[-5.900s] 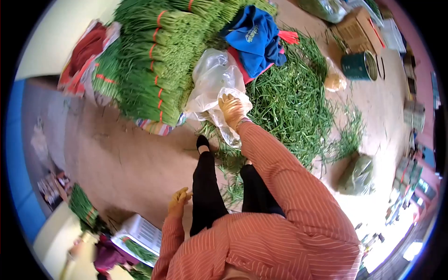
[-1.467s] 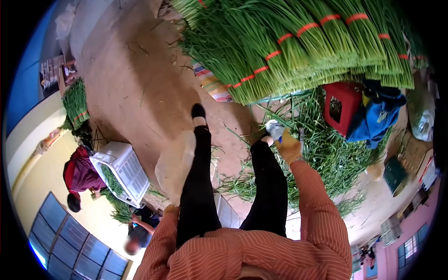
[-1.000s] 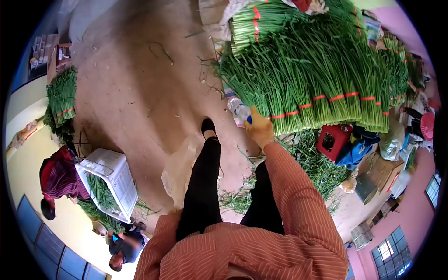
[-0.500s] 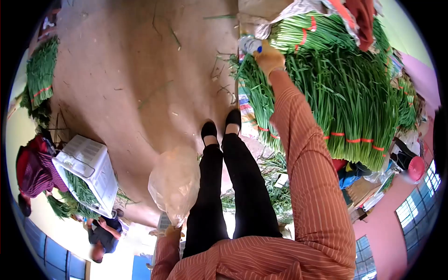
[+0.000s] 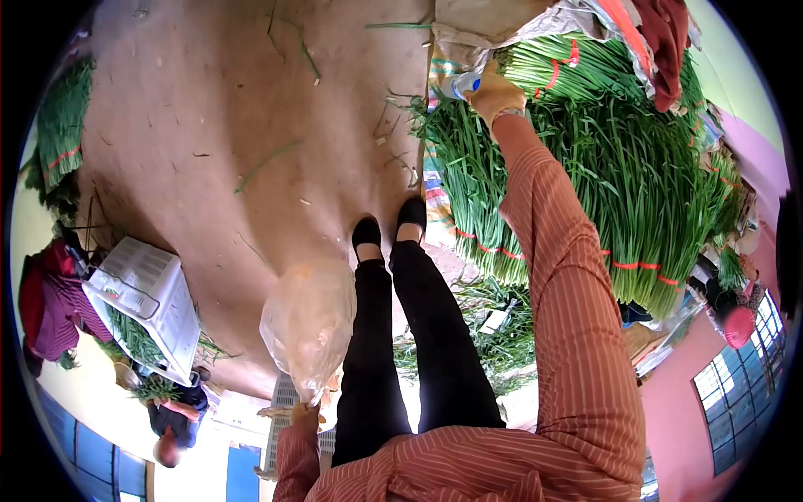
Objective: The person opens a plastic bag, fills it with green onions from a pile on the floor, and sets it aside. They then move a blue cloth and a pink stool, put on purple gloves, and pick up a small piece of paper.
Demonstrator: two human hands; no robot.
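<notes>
My right hand (image 5: 497,94), in what looks like a yellowish glove, is closed on a clear plastic bottle (image 5: 457,86) with a blue cap. It is over the far left edge of a large pile of green leafy stalks (image 5: 585,167), tied in bundles with red bands. Low on the left, my left hand (image 5: 306,413) grips the gathered neck of a puffed-out clear plastic bag (image 5: 308,322). The bag hangs beside my left leg. What is inside it, if anything, I cannot make out.
A white plastic crate (image 5: 142,293) with greens stands at left, near a person in dark clothing (image 5: 174,418) and a purple striped garment (image 5: 63,293). Loose greens (image 5: 502,335) lie right of my legs. Stray stalks dot the brown floor (image 5: 217,125). A pink object (image 5: 739,326) is far right.
My right hand and the bottle have shifted slightly right and nearer in view. The bag has shifted slightly left. The person by the crate now has greens near their hands.
</notes>
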